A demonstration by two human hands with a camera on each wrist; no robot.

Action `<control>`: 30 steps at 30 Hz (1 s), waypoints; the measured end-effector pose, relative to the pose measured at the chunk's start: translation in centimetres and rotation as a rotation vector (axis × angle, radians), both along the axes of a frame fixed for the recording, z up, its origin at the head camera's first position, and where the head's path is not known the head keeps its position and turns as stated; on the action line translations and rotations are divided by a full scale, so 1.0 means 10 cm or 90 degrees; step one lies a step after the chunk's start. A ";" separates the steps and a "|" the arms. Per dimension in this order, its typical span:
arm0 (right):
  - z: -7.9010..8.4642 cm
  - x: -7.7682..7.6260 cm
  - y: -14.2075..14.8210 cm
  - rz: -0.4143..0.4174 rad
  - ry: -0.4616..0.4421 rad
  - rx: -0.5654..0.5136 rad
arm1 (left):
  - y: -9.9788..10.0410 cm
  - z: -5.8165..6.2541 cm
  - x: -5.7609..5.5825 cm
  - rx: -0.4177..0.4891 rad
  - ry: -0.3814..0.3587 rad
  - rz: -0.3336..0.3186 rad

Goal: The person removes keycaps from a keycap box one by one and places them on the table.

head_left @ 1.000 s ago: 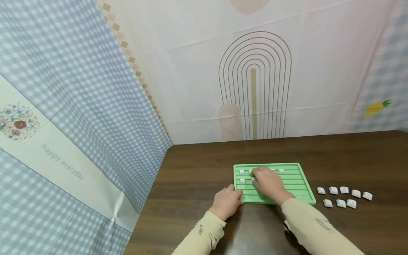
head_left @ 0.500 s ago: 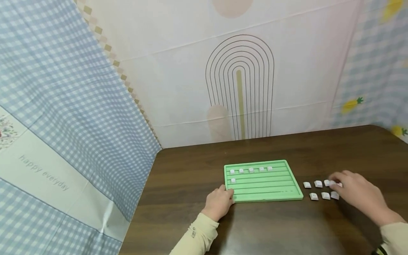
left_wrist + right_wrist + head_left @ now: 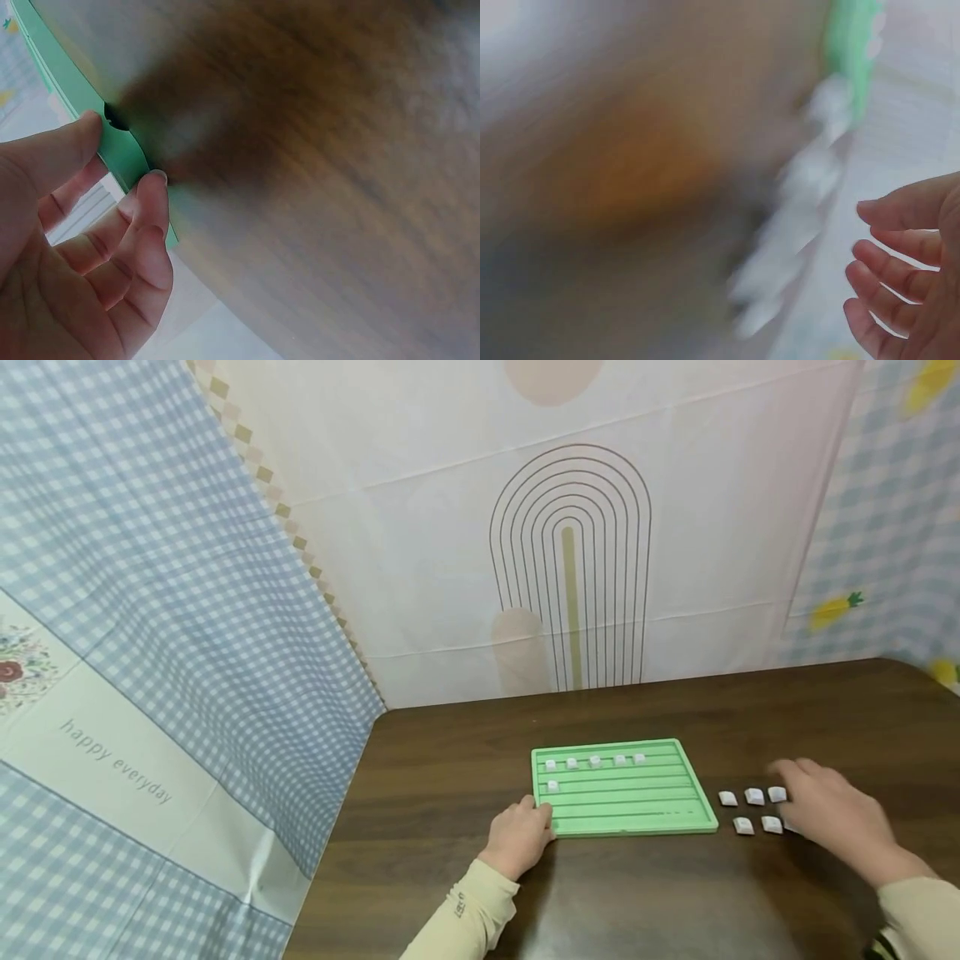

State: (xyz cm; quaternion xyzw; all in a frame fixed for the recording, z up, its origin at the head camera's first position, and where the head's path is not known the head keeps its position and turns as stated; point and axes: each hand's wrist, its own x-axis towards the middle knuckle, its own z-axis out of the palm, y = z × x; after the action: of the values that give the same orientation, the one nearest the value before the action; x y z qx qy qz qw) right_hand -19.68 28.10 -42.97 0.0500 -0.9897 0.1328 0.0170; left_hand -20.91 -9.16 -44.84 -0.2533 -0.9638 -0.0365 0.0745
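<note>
A light green tray (image 3: 626, 793) with raised rails lies on the table. Several small white keycaps (image 3: 596, 762) stand along its back rail, and a single keycap (image 3: 552, 786) sits at the left of the second. My left hand (image 3: 517, 837) grips the tray's front left corner; the left wrist view has the thumb (image 3: 71, 146) and fingertips against the green edge. To the right, my right hand (image 3: 832, 814) hovers by loose keycaps (image 3: 755, 796) in two rows, partly covering them. The right wrist view shows its fingers (image 3: 874, 274) loosely bent and apart, with nothing visible between them.
The dark wooden table (image 3: 637, 893) extends around the tray on all sides. A pale cloth (image 3: 435, 568) hangs behind the table's back edge, and a blue checked cloth (image 3: 187, 568) hangs along its left side.
My right hand has left the tray and moved right to the loose keycaps, shifting slightly left since half a second ago. The left hand stays at the tray's corner. The head view has shifted.
</note>
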 end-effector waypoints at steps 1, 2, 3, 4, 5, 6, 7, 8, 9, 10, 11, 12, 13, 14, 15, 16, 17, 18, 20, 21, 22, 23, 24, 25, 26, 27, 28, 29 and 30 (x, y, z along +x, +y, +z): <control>0.06 -0.05 -0.15 0.016 0.022 -0.005 | 0.00 0.00 0.00 0.001 -0.004 0.003; 0.12 -0.11 -0.31 0.032 0.032 -0.013 | 0.00 -0.01 -0.01 0.000 -0.005 0.004; 0.16 -0.17 -0.48 0.050 0.046 -0.021 | -0.01 -0.01 -0.01 -0.002 -0.006 0.005; 0.19 -0.23 -0.65 0.066 0.059 -0.029 | -0.01 -0.01 -0.02 -0.004 -0.007 0.006; 0.20 -0.28 -0.82 0.079 0.069 -0.034 | -0.01 -0.01 -0.03 -0.005 -0.009 0.005; 0.20 -0.34 -0.98 0.094 0.074 -0.041 | -0.01 0.00 -0.04 -0.007 -0.013 0.004; 0.19 -0.40 -1.14 0.108 0.075 -0.046 | -0.01 0.00 -0.05 -0.009 -0.018 0.002; 0.17 -0.45 -1.29 0.123 0.075 -0.054 | 0.00 0.01 -0.06 -0.013 -0.024 0.000; 0.14 -0.49 -1.44 0.137 0.074 -0.059 | 0.00 0.02 -0.07 -0.019 -0.031 0.000; 0.11 -0.53 -1.58 0.152 0.074 -0.064 | 0.01 0.02 -0.08 -0.025 -0.041 0.002; 0.08 -0.56 -1.71 0.164 0.070 -0.067 | 0.02 0.02 -0.08 -0.031 -0.048 0.004; 0.04 -0.58 -1.84 0.174 0.068 -0.069 | 0.02 0.02 -0.08 -0.037 -0.054 0.007; 0.00 -0.60 -1.95 0.183 0.064 -0.071 | 0.03 0.02 -0.08 -0.044 -0.058 0.011; -0.04 -0.62 -2.05 0.187 0.057 -0.071 | 0.03 0.02 -0.08 -0.051 -0.060 0.014; -0.09 -0.64 -2.13 0.187 0.052 -0.068 | 0.04 0.02 -0.07 -0.058 -0.056 0.015; -0.12 -0.65 -2.19 0.184 0.049 -0.066 | 0.04 0.02 -0.06 -0.058 -0.051 0.014; -0.16 -0.66 -2.24 0.178 0.048 -0.061 | 0.05 0.02 -0.06 -0.058 -0.046 0.012; -0.20 -0.66 -2.28 0.171 0.048 -0.055 | 0.06 0.02 -0.05 -0.059 -0.042 0.009; -0.26 -0.67 -2.32 0.158 0.053 -0.038 | 0.07 0.01 -0.04 -0.060 -0.036 0.002; -0.28 -0.68 -2.34 0.155 0.061 -0.032 | 0.07 0.01 -0.04 -0.062 -0.033 0.001; -0.30 -0.68 -2.35 0.154 0.066 -0.029 | 0.08 0.01 -0.04 -0.064 -0.033 0.002; -0.31 -0.69 -2.36 0.153 0.072 -0.026 | 0.07 0.00 -0.04 -0.069 -0.033 0.004; -0.33 -0.69 -2.36 0.154 0.077 -0.028 | 0.07 0.00 -0.04 -0.072 -0.032 0.006; -0.33 -0.69 -2.37 0.155 0.083 -0.029 | 0.07 0.00 -0.04 -0.073 -0.030 0.008; -0.34 -0.70 -2.38 0.156 0.088 -0.030 | 0.06 0.00 -0.04 -0.075 -0.027 0.010; -0.34 -0.71 -2.39 0.157 0.092 -0.033 | 0.05 0.00 -0.04 -0.074 -0.025 0.011; -0.34 -0.72 -2.40 0.157 0.095 -0.034 | 0.05 0.01 -0.04 -0.071 -0.022 0.011; -0.33 -0.72 -2.40 0.157 0.096 -0.035 | 0.04 0.02 -0.04 -0.069 -0.019 0.010; -0.32 -0.73 -2.41 0.158 0.097 -0.037 | 0.03 0.03 -0.04 -0.067 -0.016 0.010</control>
State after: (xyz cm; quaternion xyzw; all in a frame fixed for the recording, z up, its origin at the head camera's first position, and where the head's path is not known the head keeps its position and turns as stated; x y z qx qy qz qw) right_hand -27.01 4.00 -46.22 0.1814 -0.9676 0.1583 0.0766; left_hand -21.34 -8.83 -44.54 -0.2486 -0.9673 0.0112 0.0491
